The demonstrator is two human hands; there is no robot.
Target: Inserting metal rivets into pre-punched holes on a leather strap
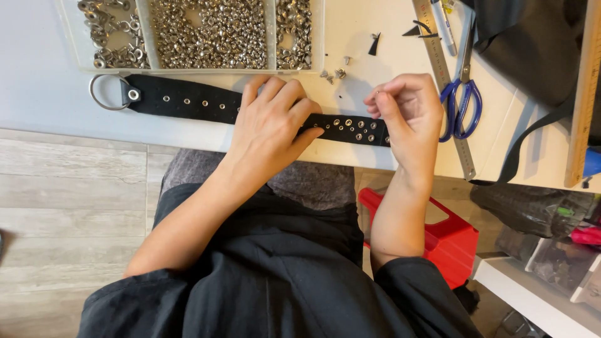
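A black strap [188,100] studded with small metal rivets lies along the near edge of the white table [37,81], with a metal ring [103,92] at its left end. My left hand [269,122] lies flat on the strap's middle, fingers spread, pressing it down. My right hand [407,112] hovers over the strap's right end, where several silver rivets [357,128] cluster. Its thumb and fingertips are pinched together; whether a small rivet is between them is too small to tell.
A clear compartment tray [200,34] full of silver rivets and eyelets sits behind the strap. A few loose rivets [335,73], a metal ruler [441,75], blue-handled scissors [463,103], a pen and black fabric [532,44] lie to the right. A red stool [447,241] stands below.
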